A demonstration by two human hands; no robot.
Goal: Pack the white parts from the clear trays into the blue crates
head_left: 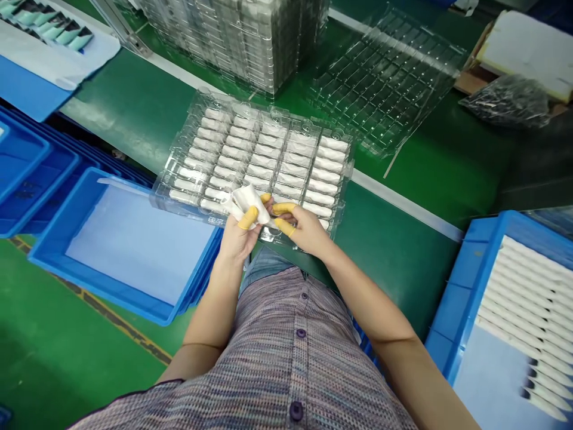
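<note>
My left hand [239, 230] is closed round a small bunch of white plastic parts [244, 200], a yellow finger cot on its thumb. My right hand [301, 226] sits just to the right, its cot-covered fingers pinching at the same bunch near the front edge of a clear blister tray [179, 173]. The tray lies on the green belt and its rows of pockets hold several white parts [326, 161].
A blue bin [58, 251] lined with a sheet stands at my left. Another blue bin [465, 280] with rows of white parts is at my right. An empty clear tray [394, 77] and a stack of filled trays [242, 36] lie behind.
</note>
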